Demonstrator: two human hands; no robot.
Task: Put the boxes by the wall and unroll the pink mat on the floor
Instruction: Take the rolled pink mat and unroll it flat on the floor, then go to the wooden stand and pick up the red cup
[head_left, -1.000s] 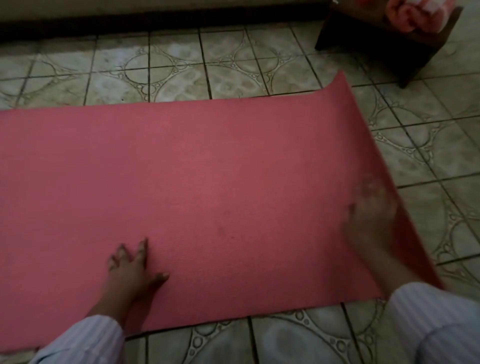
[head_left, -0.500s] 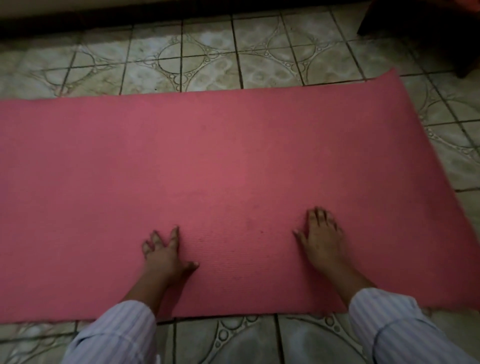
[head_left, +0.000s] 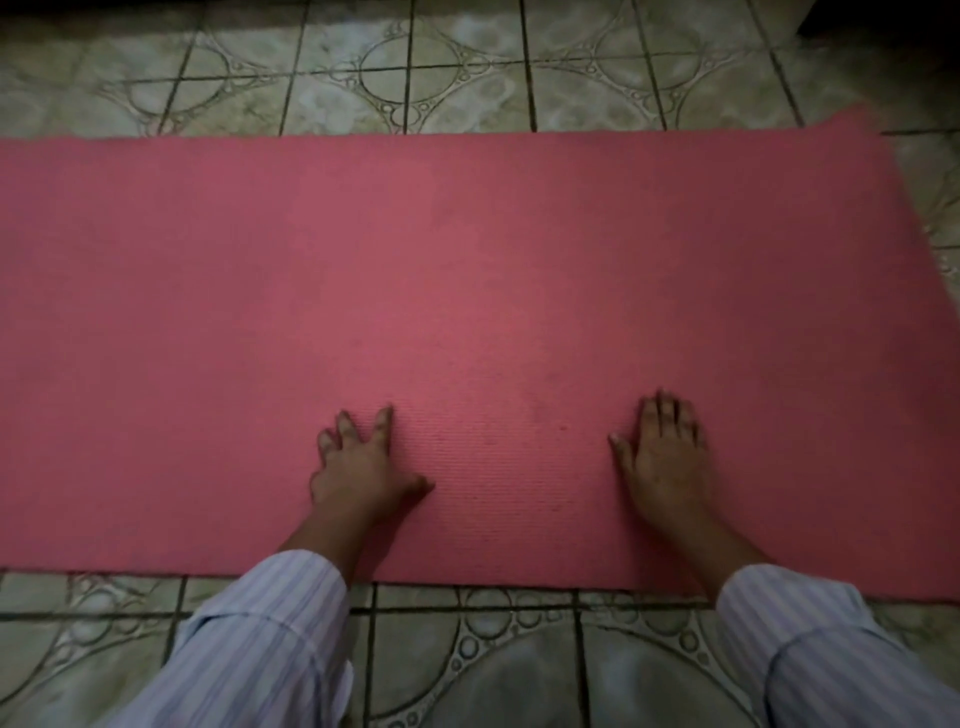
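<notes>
The pink mat (head_left: 467, 291) lies unrolled and flat across the tiled floor, running off the left edge of view; its right end sits at the far right. My left hand (head_left: 363, 462) rests palm down on the mat near its front edge, fingers spread. My right hand (head_left: 665, 457) also lies flat on the mat, to the right, fingers apart. Neither hand holds anything. Striped sleeves cover both forearms. No boxes are in view.
Patterned grey floor tiles (head_left: 467, 67) show beyond the mat and in front of it (head_left: 519, 665). A dark piece of furniture (head_left: 883, 21) stands at the top right corner.
My right hand came in from the mat's right edge and settled flat beside the left. My view tilted down and shifted right; the stool with the pink rolls left the frame.
</notes>
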